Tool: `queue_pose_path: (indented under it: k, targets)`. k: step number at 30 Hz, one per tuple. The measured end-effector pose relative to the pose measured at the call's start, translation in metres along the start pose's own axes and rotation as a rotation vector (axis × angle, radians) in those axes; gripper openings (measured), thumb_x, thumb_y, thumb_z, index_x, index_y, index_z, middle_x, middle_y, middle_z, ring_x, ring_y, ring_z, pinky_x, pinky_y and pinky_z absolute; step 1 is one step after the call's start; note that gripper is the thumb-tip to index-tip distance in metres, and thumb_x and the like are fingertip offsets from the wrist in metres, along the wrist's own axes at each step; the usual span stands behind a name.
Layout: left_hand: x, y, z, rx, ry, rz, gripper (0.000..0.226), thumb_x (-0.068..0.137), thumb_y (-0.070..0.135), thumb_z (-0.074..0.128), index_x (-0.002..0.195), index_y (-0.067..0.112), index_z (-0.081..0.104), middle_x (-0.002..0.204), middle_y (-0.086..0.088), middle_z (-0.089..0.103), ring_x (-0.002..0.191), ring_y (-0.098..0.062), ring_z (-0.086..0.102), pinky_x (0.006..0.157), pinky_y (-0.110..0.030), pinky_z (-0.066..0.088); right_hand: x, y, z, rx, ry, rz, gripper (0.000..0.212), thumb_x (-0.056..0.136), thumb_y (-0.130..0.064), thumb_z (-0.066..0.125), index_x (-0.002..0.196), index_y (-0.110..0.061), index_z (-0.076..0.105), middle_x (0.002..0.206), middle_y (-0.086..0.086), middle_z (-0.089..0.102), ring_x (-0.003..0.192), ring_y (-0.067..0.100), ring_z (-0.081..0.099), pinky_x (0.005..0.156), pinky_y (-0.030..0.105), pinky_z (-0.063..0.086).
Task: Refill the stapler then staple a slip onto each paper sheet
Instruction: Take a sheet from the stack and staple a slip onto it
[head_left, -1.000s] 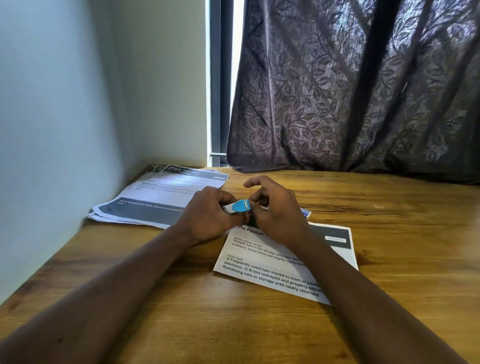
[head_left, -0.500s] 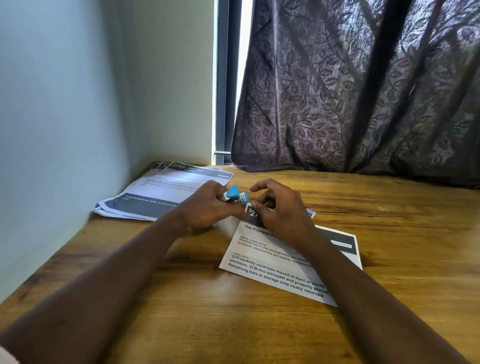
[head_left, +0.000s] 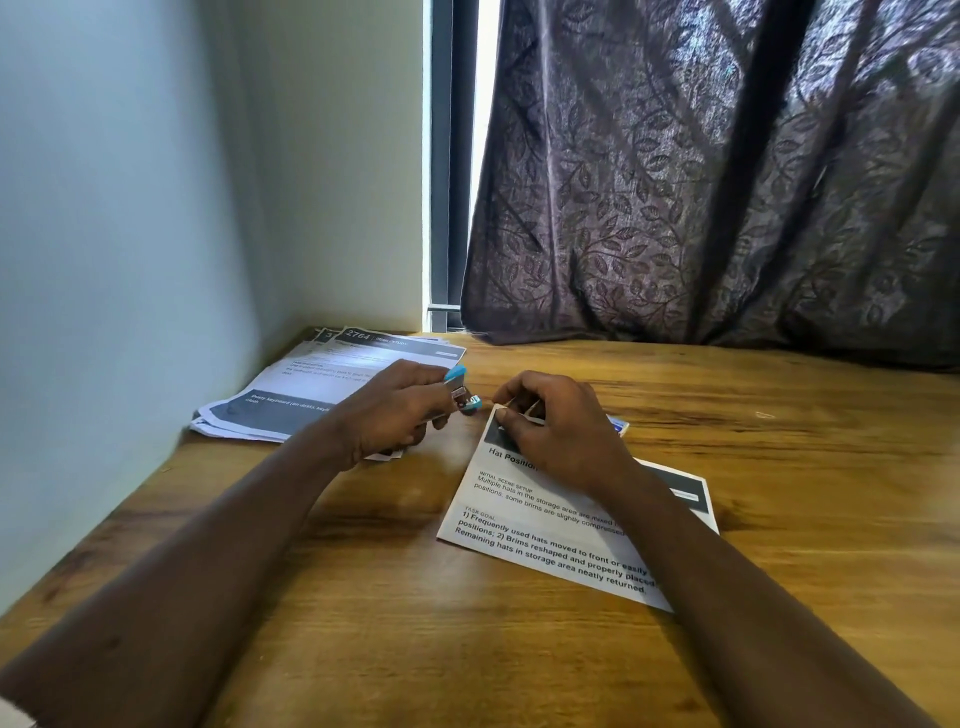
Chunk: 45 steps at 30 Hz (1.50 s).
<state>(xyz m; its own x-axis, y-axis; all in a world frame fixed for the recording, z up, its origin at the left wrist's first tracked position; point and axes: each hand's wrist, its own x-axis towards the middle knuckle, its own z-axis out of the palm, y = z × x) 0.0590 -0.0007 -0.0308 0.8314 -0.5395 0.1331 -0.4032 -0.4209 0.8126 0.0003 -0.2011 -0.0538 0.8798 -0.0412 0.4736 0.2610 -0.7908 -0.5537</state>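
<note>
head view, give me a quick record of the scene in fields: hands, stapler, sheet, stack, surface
left hand: holds the stapler, lifted off the sheet
stapler: small, blue and metal, tip pointing toward the sheet's top-left corner, just apart from it
right hand: fingertips pinching the sheet's top-left corner
sheet: printed, flat on the table, partly under the right forearm
slip: too hidden by the fingers to tell
stack of papers: by the wall, behind the left hand
table: wooden
curtain: dark, leaf-patterned, behind the table

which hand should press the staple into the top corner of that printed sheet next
Left. The left hand already grips the small blue and silver stapler, its mouth facing the white printed sheet's top corner, while the right hand pins that corner down.
</note>
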Motion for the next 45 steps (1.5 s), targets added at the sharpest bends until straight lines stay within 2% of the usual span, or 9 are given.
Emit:
queue_pose_path:
  k: [2, 4, 7, 12, 17, 21, 29, 40, 45]
  targets:
    - [0.001, 0.000, 0.001, 0.005, 0.028, 0.032, 0.024, 0.103, 0.020, 0.052, 0.084, 0.016, 0.067, 0.057, 0.009, 0.061, 0.049, -0.010, 0.048, 0.045, -0.020, 0.040, 0.000, -0.001, -0.001, 0.000, -0.001, 0.004, 0.013, 0.091, -0.022, 0.073, 0.103, -0.025, 0.074, 0.088, -0.008, 0.071, 0.085, 0.011, 0.065, 0.084, 0.036, 0.057]
    - [0.003, -0.001, 0.001, 0.021, 0.051, 0.092, 0.009, 0.100, 0.020, 0.061, 0.101, 0.019, 0.070, 0.074, 0.007, 0.073, 0.053, -0.009, 0.059, 0.049, -0.019, 0.047, 0.000, -0.001, -0.001, 0.002, 0.000, 0.004, 0.012, 0.091, -0.022, 0.073, 0.102, -0.025, 0.073, 0.087, -0.008, 0.071, 0.084, 0.012, 0.066, 0.084, 0.036, 0.057]
    - [0.004, -0.002, 0.002, 0.033, 0.040, 0.106, 0.023, 0.094, 0.023, 0.071, 0.116, 0.015, 0.066, 0.089, 0.002, 0.078, 0.059, -0.004, 0.068, 0.050, -0.013, 0.048, 0.000, -0.002, -0.001, 0.013, -0.001, 0.005, 0.012, 0.091, -0.021, 0.073, 0.102, -0.025, 0.073, 0.086, -0.007, 0.071, 0.083, 0.012, 0.066, 0.082, 0.036, 0.057]
    - [0.004, -0.004, 0.002, 0.018, -0.010, 0.079, 0.029, 0.091, 0.026, 0.074, 0.116, 0.017, 0.064, 0.087, 0.001, 0.079, 0.062, -0.005, 0.071, 0.054, -0.020, 0.052, -0.002, -0.006, -0.002, 0.161, 0.012, 0.014, 0.017, 0.091, -0.020, 0.073, 0.107, -0.025, 0.072, 0.084, -0.010, 0.065, 0.071, 0.003, 0.058, 0.064, 0.019, 0.045]
    - [0.005, -0.005, 0.001, -0.115, -0.023, 0.136, 0.019, 0.094, 0.029, 0.067, 0.108, 0.015, 0.069, 0.090, 0.000, 0.080, 0.068, -0.007, 0.070, 0.059, -0.022, 0.052, -0.008, -0.007, -0.004, 0.420, 0.008, -0.032, 0.022, 0.088, -0.021, 0.078, 0.107, -0.025, 0.067, 0.089, -0.002, 0.064, 0.066, 0.003, 0.061, 0.058, 0.021, 0.047]
    - [0.003, -0.008, -0.001, -0.242, -0.053, 0.145, 0.031, 0.090, 0.039, 0.064, 0.104, 0.014, 0.075, 0.093, -0.005, 0.079, 0.068, -0.011, 0.063, 0.056, -0.020, 0.046, -0.009, -0.011, -0.004, 0.516, 0.018, -0.047, 0.023, 0.088, -0.014, 0.079, 0.107, -0.020, 0.067, 0.095, 0.005, 0.066, 0.061, 0.000, 0.060, 0.057, 0.016, 0.046]
    - [0.004, -0.011, 0.011, -0.406, -0.121, 0.064, 0.025, 0.102, 0.024, 0.056, 0.092, 0.010, 0.073, 0.063, 0.004, 0.064, 0.049, -0.004, 0.046, 0.044, -0.015, 0.033, -0.006, -0.008, 0.001, 0.506, -0.017, -0.035, 0.026, 0.079, -0.024, 0.087, 0.096, -0.027, 0.068, 0.099, -0.002, 0.071, 0.091, 0.016, 0.068, 0.088, 0.051, 0.055]
    - [0.005, -0.009, 0.013, -0.389, -0.156, 0.011, 0.028, 0.105, 0.029, 0.050, 0.100, 0.010, 0.070, 0.074, 0.001, 0.069, 0.050, -0.004, 0.046, 0.046, -0.016, 0.032, -0.005, -0.004, 0.002, 0.568, -0.030, -0.003, 0.028, 0.078, -0.015, 0.087, 0.097, -0.020, 0.068, 0.103, 0.010, 0.072, 0.086, 0.025, 0.072, 0.072, 0.038, 0.061]
    - [0.004, -0.008, 0.013, -0.388, -0.177, -0.006, 0.030, 0.106, 0.030, 0.047, 0.106, 0.007, 0.067, 0.082, 0.000, 0.074, 0.051, -0.007, 0.047, 0.045, -0.016, 0.033, -0.003, 0.000, 0.003, 0.557, -0.020, -0.021, 0.027, 0.079, -0.014, 0.087, 0.097, -0.018, 0.068, 0.102, 0.011, 0.073, 0.091, 0.027, 0.073, 0.079, 0.049, 0.063]
